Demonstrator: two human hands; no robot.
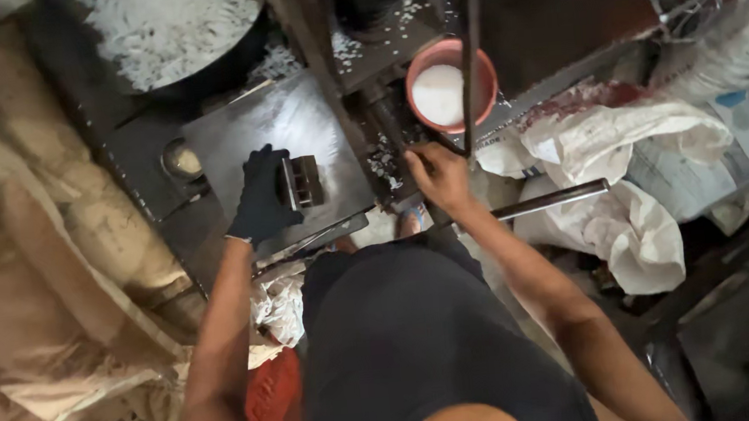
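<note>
- Step in hand, as judged: a small metal block [303, 181] is being held in place on the worktop [296, 123] beside a press-like machine, while the other hand works the machine
- Left hand [259, 197], in a black glove, lies flat-curled against the block's left side; fingers wrap its near edge, so it is grasping the block and steadying it
- Block: dark, boxy, with what look like slots in its top; it sits near the right edge of the steel plate of the worktop, touching the gloved hand, close to the machine's base
- Right hand [436, 175], bare, is clenched around the foot of a thin upright rod [470, 60]; whether it also touches the machine bed beneath cannot be told
- Bowl [451, 86], pink, holding white powder, stands just beyond the right hand, behind the rod
- Pan [169, 31] of white flakes sits at the far left, well apart from both hands; white bits are scattered round the machine
- Bar [552, 198], a round steel one, juts rightward below the right forearm, over white sacks [621, 173]
- Next move, as judged: calls for a firm hold on the block and care to keep the gloved fingers out from under any moving part
</note>
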